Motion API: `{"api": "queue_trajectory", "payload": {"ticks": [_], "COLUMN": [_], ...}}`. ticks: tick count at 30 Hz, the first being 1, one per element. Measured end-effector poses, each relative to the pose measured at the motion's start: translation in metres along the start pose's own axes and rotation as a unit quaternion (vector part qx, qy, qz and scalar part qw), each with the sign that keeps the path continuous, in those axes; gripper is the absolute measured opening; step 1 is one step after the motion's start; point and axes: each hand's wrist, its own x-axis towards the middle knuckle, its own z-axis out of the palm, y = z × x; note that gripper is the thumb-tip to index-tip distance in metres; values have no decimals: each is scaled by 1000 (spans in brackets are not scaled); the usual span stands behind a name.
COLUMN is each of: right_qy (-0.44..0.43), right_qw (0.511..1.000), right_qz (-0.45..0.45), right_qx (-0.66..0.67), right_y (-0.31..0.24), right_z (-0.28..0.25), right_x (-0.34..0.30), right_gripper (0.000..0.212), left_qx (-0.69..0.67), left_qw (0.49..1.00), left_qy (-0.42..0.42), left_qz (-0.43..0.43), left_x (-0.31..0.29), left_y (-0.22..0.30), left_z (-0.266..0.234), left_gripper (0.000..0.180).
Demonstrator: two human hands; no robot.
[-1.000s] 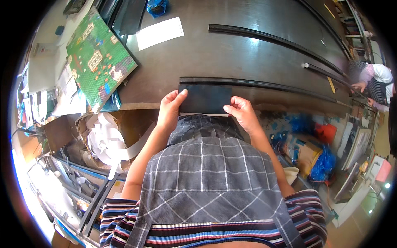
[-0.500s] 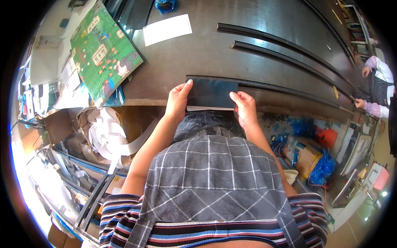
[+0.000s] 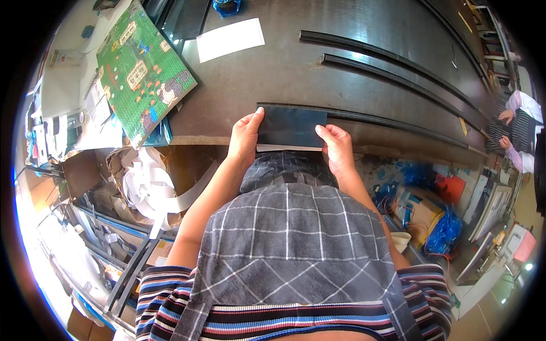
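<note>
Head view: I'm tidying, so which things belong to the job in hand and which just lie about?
Likely job: dark sheet, held by left hand and right hand; perhaps nearest black strip.

Apparently lying about: green board, white paper, blue plastic.

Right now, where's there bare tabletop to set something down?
Free: tabletop between the white paper, the held dark sheet and the green board; also beyond the three nearer black rods, right of the paper. Crowded: left of that board, and right among the rods.
</note>
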Motion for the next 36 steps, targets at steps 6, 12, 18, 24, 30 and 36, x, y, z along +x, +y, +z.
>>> {"api": "queue_trajectory", "payload": {"ticks": [6,12,18,24,30,36], "right_qy": [-3,0,7,15,28,38], "right_qw": [1000,1000,1000,1000,999,998], "right_qz": [-2,2,-4,8,28,42], "right_qx": [-1,4,10,17,3,30], "right_y": [-3,-3,-2,-3,-7,-2], "right_z": [1,3,4,4,7,4], "right_x": [0,0,1,1,1,7], "right_gripper": [20,20,18,19,18,18], "left_qx": [4,-2,-1,6,90,608], "left_qw": [999,999,999,999,995,700], "left_qy": [34,33,44,44,52,205], "left_qz": [7,2,12,18,6,314], "left_x": [1,-1,0,-2,-6,4], "left_y": [0,3,0,2,11,50], "left_z": [2,5,4,7,9,17], "left_gripper": [30,30,30,31,33,19]}}
